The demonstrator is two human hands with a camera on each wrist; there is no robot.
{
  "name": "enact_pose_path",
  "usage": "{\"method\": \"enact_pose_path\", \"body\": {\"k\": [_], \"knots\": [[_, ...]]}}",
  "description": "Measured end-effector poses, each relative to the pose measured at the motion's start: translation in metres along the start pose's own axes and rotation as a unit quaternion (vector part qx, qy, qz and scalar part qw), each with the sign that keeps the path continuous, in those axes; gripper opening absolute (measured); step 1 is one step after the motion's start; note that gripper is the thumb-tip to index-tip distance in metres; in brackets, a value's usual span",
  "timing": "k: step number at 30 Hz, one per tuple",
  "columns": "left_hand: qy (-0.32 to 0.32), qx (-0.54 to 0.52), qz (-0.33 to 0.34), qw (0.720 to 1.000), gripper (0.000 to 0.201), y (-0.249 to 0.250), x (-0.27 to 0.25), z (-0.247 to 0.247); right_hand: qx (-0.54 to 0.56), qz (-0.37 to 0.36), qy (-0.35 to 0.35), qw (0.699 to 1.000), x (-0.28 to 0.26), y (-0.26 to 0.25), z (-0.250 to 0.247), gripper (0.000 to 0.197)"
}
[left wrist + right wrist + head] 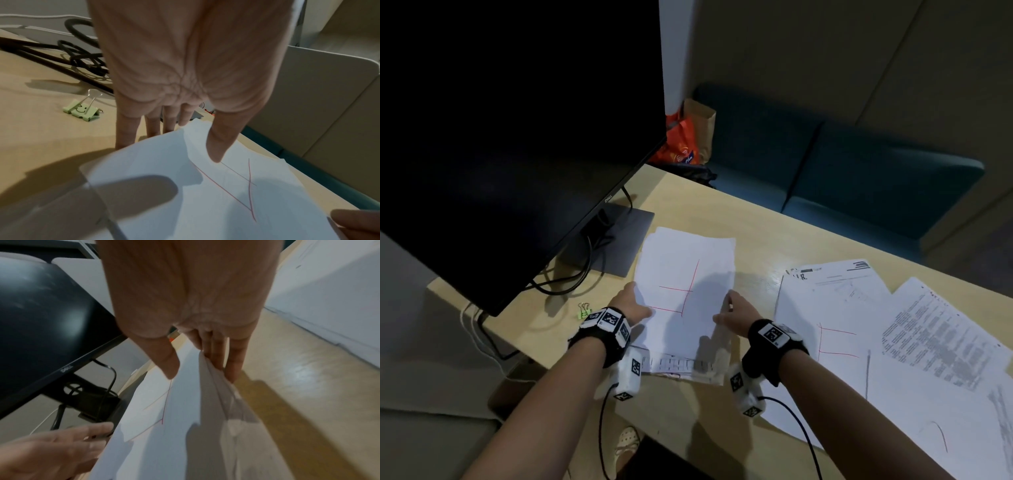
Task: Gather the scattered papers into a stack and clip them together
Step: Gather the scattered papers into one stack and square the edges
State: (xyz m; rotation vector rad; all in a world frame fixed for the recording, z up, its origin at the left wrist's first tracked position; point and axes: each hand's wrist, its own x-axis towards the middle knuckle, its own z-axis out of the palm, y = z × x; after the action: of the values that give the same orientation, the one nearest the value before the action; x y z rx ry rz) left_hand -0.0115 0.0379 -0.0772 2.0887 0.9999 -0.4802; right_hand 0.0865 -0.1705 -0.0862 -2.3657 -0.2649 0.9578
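A small stack of white papers (685, 274), its top sheet marked with red lines, is held between both hands over the wooden table (756, 233). My left hand (631, 303) pinches the stack's left edge, thumb (213, 152) on top and fingers (125, 129) underneath. My right hand (729, 313) pinches the right edge the same way, thumb (170, 368) above and fingers (232, 366) below the sheets (174, 434). A green binder clip (584, 311) lies on the table left of my left hand, also in the left wrist view as the clip (82, 111). More loose papers (852, 325) lie spread at the right.
A dark monitor (517, 137) on its stand (619, 236) fills the left, with cables (571, 274) behind it. Printed sheets (945, 335) overlap at the table's right edge. Beyond the table stand a teal bench (859, 178) and an orange bag (681, 140).
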Motion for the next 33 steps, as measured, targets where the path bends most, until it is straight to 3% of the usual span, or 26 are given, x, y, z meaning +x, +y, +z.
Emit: {"method": "enact_pose_path", "body": {"k": [3, 5, 7, 10, 14, 18, 22, 25, 31, 33], "knots": [[0.015, 0.066, 0.008, 0.998, 0.082, 0.011, -0.002, 0.005, 0.034, -0.003, -0.008, 0.999, -0.006, 0.007, -0.012, 0.065], [0.019, 0.140, 0.019, 0.990, 0.082, 0.024, -0.007, 0.011, 0.036, 0.009, 0.034, 0.999, -0.013, 0.013, -0.024, 0.064], [0.016, 0.189, 0.069, 0.979, 0.075, 0.044, -0.012, 0.023, 0.028, 0.042, 0.089, 0.995, -0.019, 0.032, -0.043, 0.056], [0.001, 0.193, 0.160, 0.968, 0.055, 0.078, -0.021, 0.047, 0.013, 0.144, 0.161, 0.976, -0.030, 0.072, -0.079, 0.051], [-0.094, 0.153, 0.192, 0.965, 0.054, 0.112, -0.032, 0.088, -0.037, 0.309, 0.183, 0.933, -0.051, 0.135, -0.120, 0.060], [-0.183, 0.085, 0.131, 0.971, 0.062, 0.126, -0.035, 0.125, -0.034, 0.397, 0.140, 0.907, -0.055, 0.191, -0.130, 0.094], [-0.231, 0.018, 0.103, 0.967, 0.062, 0.136, -0.038, 0.147, 0.007, 0.403, 0.096, 0.910, -0.058, 0.192, -0.128, 0.104], [-0.257, -0.014, 0.099, 0.961, 0.028, 0.146, -0.042, 0.152, 0.017, 0.375, 0.086, 0.923, -0.056, 0.175, -0.126, 0.093], [-0.252, -0.075, 0.054, 0.963, 0.037, 0.145, -0.038, 0.153, 0.015, 0.332, 0.084, 0.939, -0.043, 0.147, -0.118, 0.086], [-0.245, -0.085, 0.061, 0.964, 0.027, 0.144, -0.043, 0.152, 0.016, 0.316, 0.081, 0.945, -0.040, 0.140, -0.113, 0.084]]}}
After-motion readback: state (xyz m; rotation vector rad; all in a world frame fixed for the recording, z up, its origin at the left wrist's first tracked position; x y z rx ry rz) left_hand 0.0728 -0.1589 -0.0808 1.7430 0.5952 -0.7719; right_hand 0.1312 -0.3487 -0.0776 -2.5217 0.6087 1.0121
